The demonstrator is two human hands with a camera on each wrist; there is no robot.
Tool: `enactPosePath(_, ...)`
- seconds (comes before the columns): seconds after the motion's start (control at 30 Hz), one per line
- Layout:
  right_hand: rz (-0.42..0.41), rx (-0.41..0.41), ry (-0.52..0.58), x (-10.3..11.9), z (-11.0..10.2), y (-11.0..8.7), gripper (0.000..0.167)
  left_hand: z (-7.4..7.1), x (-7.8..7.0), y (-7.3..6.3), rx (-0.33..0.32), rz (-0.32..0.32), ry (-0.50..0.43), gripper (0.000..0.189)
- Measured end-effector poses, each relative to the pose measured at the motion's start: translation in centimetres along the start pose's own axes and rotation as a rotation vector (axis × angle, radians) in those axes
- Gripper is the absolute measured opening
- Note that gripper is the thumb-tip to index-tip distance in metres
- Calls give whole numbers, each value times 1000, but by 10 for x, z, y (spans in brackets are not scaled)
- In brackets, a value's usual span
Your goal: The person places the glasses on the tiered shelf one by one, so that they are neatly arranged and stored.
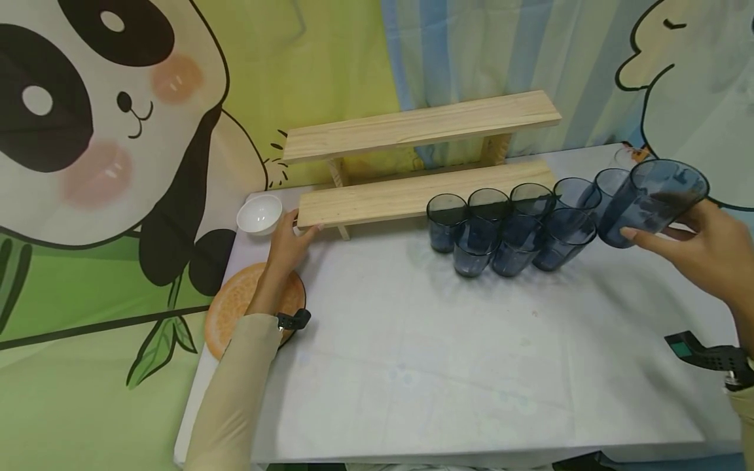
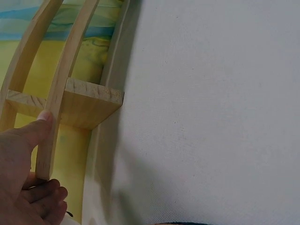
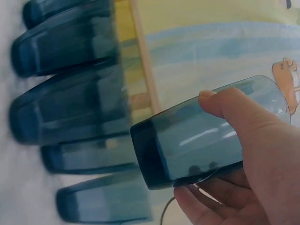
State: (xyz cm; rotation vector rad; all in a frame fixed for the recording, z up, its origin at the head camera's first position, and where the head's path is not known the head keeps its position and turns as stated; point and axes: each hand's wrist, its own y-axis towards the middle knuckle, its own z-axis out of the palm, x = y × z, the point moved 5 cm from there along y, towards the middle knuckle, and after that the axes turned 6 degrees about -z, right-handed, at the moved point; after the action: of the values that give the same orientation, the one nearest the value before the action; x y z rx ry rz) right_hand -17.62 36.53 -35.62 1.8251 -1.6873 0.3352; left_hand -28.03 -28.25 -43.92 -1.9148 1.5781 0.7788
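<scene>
A two-tier wooden shelf [image 1: 377, 197] stands toward the back of the table. At the lower board's left end, my left hand [image 1: 287, 247] grips the board, thumb on one face and fingers round the other in the left wrist view. My right hand [image 1: 715, 252] holds a tinted blue glass tumbler [image 3: 201, 136] tilted, off the table, at the right. Beside it several matching glasses [image 1: 474, 252] stand upright in two rows, in front of the shelf's right part. The tumbler in my hand partly hides the rightmost standing glass [image 1: 610, 183] in the head view.
A small white bowl [image 1: 259, 214] sits left of the shelf. Below it an orange round plate [image 1: 235, 294] lies partly under my left forearm. A white cloth [image 1: 412, 366] covers the table. Behind hangs a printed curtain [image 1: 330, 59] with a panda.
</scene>
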Motion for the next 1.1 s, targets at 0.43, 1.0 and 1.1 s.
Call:
enactPosePath(0.43,-57,42,38,54,-4,42,80,3,1,3,-3,4,0,84)
enactPosePath(1.0,-177,207,243,132,43,106,79,6,1,1,10,-30,-12,88)
enactPosePath(1.1,-214,240,258,152,56,118,78,6,0,-1,10,-37,-9,87)
